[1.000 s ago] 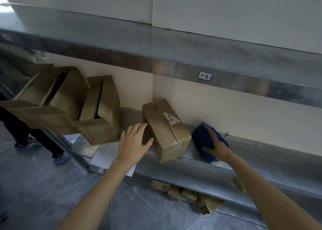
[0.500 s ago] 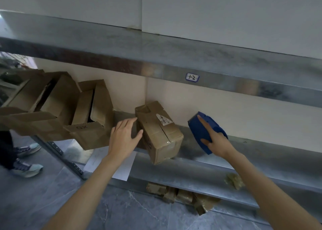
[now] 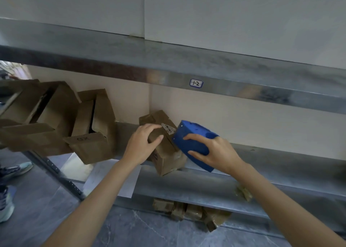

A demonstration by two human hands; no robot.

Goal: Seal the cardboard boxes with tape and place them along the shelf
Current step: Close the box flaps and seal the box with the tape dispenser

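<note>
I have the right hand [image 3: 213,153] wrapped round the blue tape dispenser [image 3: 194,140], fingers over its top and thumb along its lower side, with its front end touching the top of the small cardboard box [image 3: 164,158]. The left hand [image 3: 144,144] holds that box, fingers curled over its upper face and thumb on the near side. The box sits skewed at the front lip of the lower shelf [image 3: 280,166], one corner past the edge. The flaps look closed, but I cannot tell whether any tape bridges the seam yet, so I judge the sealing stroke is about to start.

My worries:
- Pulling the dispenser toward me could drag the box off the lip, since so little shelf lies under it.
- A loose left hold would let the box twist, and the tape would run off the seam.
- The shipping label [image 3: 168,129] lies close to the tape path and may get covered.

Two open boxes [image 3: 91,134] wait to the left, overhanging the shelf end. Crumpled scraps [image 3: 191,211] lie on the floor below.
</note>
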